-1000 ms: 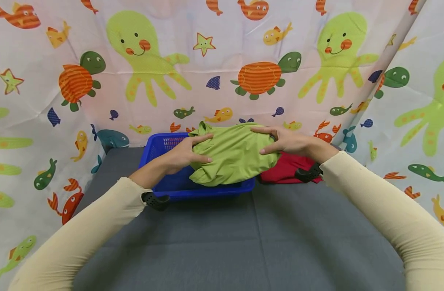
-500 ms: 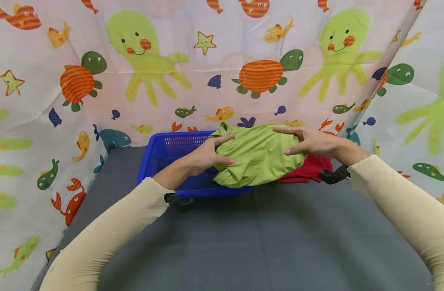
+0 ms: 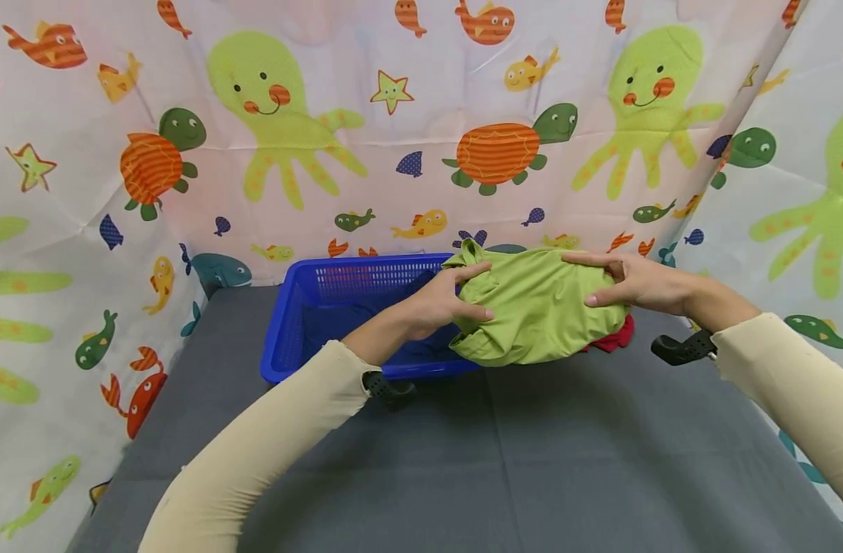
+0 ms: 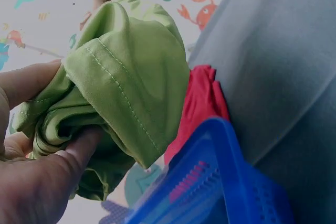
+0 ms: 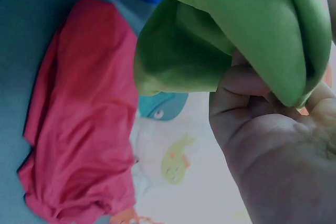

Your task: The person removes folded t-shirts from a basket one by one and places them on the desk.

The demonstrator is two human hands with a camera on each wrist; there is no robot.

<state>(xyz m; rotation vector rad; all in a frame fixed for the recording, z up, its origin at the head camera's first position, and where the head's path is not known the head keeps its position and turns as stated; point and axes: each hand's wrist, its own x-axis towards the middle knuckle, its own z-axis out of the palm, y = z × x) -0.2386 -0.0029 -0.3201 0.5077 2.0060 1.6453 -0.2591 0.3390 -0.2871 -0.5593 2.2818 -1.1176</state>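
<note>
A folded green shirt point(image 3: 532, 307) with a stitched hem is held up between both hands, to the right of the blue basket. My left hand point(image 3: 431, 307) grips its left end, thumb and fingers on either side of the folds in the left wrist view. At its right end, my right hand point(image 3: 646, 284) pinches the cloth, with fingers curled under the fabric in the right wrist view. Behind and below the shirt lies a folded red garment point(image 5: 84, 108) on the grey surface, mostly hidden in the head view.
The blue plastic basket point(image 3: 276, 330) with perforated walls stands at the back, with dark blue cloth point(image 3: 338, 326) inside. A white curtain point(image 3: 366, 223) printed with sea animals encloses the back and sides. Grey fabric point(image 3: 421, 476) covers the table.
Both hands have moved to the right with the green shirt, from over the basket to in front of the red garment. More of the basket's inside shows. Their grip looks unchanged.
</note>
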